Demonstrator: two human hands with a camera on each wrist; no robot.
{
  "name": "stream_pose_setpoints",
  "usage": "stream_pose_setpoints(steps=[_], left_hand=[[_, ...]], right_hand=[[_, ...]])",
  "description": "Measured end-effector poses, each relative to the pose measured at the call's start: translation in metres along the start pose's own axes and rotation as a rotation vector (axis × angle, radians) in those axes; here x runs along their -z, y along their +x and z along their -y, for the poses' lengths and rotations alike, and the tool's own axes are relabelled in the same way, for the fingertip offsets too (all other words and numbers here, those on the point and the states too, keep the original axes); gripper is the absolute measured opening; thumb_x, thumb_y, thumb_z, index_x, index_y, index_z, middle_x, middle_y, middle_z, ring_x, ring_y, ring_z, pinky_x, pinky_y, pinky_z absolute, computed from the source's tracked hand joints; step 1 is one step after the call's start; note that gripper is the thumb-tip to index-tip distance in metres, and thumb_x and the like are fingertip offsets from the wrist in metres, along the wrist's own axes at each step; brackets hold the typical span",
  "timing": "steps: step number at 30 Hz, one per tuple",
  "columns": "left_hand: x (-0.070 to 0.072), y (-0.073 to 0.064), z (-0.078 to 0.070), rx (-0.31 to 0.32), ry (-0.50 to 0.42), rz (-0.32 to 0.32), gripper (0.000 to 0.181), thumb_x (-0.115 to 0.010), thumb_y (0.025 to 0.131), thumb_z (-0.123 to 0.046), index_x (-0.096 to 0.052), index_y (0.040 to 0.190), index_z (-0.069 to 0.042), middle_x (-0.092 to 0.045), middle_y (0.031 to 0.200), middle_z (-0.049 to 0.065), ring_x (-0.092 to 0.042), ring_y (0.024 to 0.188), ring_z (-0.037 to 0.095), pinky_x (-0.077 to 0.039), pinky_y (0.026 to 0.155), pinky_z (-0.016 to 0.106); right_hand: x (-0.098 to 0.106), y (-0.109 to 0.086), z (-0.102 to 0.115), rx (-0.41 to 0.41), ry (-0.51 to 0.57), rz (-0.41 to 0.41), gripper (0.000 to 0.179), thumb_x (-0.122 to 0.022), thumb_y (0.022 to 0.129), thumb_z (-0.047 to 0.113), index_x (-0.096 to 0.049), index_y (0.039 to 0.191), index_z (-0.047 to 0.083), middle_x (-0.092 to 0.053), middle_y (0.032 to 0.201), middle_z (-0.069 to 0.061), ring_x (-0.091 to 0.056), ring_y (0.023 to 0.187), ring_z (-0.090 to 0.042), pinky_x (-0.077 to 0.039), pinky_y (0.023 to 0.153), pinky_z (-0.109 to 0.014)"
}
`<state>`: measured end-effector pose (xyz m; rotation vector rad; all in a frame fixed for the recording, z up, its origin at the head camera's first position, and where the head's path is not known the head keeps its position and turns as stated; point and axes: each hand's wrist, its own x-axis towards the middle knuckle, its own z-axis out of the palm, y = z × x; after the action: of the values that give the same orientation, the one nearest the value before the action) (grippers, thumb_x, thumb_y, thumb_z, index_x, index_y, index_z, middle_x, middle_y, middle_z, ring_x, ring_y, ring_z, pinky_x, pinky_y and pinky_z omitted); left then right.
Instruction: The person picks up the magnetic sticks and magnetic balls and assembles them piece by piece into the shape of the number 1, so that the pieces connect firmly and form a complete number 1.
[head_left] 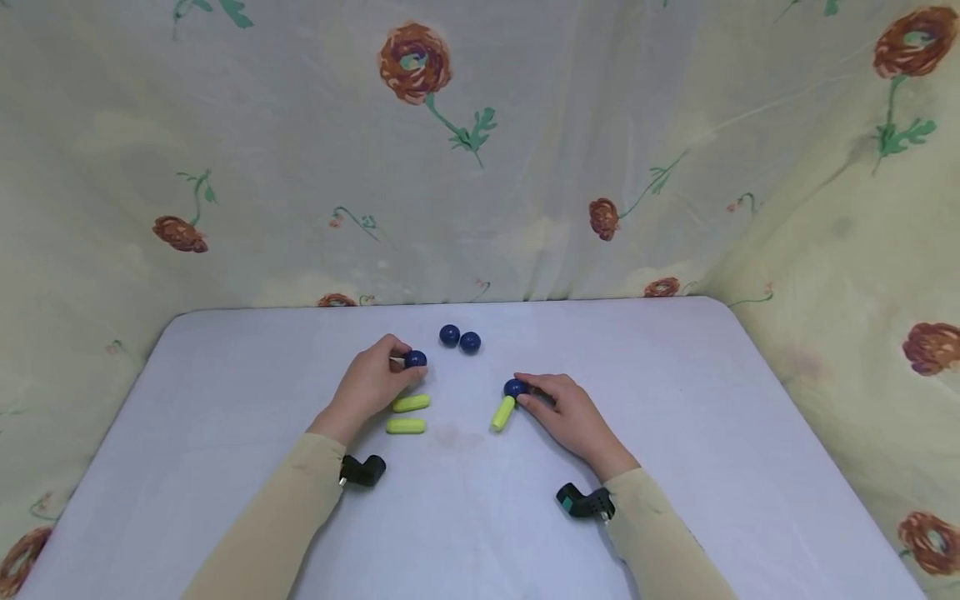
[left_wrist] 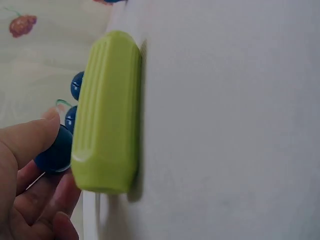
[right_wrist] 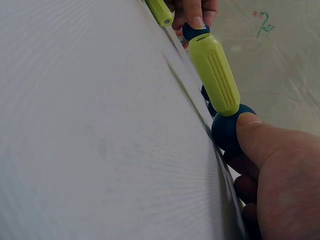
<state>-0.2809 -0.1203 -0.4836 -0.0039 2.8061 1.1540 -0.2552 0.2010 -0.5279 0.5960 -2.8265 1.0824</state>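
Note:
My left hand (head_left: 371,383) pinches a dark blue ball (head_left: 416,358) between thumb and fingers, left of the middle of the table. To the right, my right hand (head_left: 566,414) grips another blue ball (head_left: 515,388) by its side. A ridged yellow-green rod (head_left: 502,414) meets that second ball end-on and points toward the near side; in the right wrist view the rod (right_wrist: 215,75) stands against the ball (right_wrist: 226,131). Just below the left hand lie two similar rods, an upper one (head_left: 411,403) and a lower one (head_left: 406,427), roughly parallel.
Two more blue balls, one on the left (head_left: 449,336) and one on the right (head_left: 470,342), sit side by side toward the back of the white table (head_left: 637,350). Flower-patterned cloth (head_left: 525,233) hangs behind the table and along its sides.

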Motion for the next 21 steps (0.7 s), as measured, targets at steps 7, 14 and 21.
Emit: stream_pose_setpoints(steps=[7, 14, 21], left_hand=[[0.002, -0.008, -0.004, -0.002, -0.056, -0.024, 0.047, -0.076, 0.087, -0.04, -0.055, 0.122, -0.017, -0.061, 0.119, 0.004, -0.061, 0.096, 0.021, -0.051, 0.077, 0.037], [0.002, -0.013, -0.005, -0.081, -0.061, -0.022, 0.045, -0.075, 0.09, -0.033, -0.058, 0.13, -0.023, -0.062, 0.12, 0.002, -0.06, 0.09, 0.019, -0.051, 0.073, 0.035], [0.002, -0.018, -0.004, -0.082, -0.077, -0.023, 0.038, -0.074, 0.091, -0.032, -0.061, 0.124, -0.02, -0.062, 0.116, -0.001, -0.059, 0.086, 0.019, -0.05, 0.071, 0.034]], right_hand=[[0.0, 0.0, 0.001, -0.01, 0.008, 0.007, 0.041, -0.06, 0.099, 0.043, -0.06, 0.136, 0.028, -0.061, 0.131, 0.002, -0.054, 0.122, -0.018, -0.043, 0.1, -0.044], [0.0, -0.001, 0.0, -0.005, 0.008, 0.003, 0.04, -0.06, 0.098, 0.043, -0.061, 0.136, 0.028, -0.062, 0.13, 0.003, -0.055, 0.119, -0.017, -0.045, 0.098, -0.044], [0.0, 0.0, 0.0, -0.008, -0.007, 0.006, 0.042, -0.058, 0.099, 0.045, -0.059, 0.137, 0.029, -0.061, 0.131, 0.004, -0.054, 0.12, -0.017, -0.043, 0.099, -0.043]])
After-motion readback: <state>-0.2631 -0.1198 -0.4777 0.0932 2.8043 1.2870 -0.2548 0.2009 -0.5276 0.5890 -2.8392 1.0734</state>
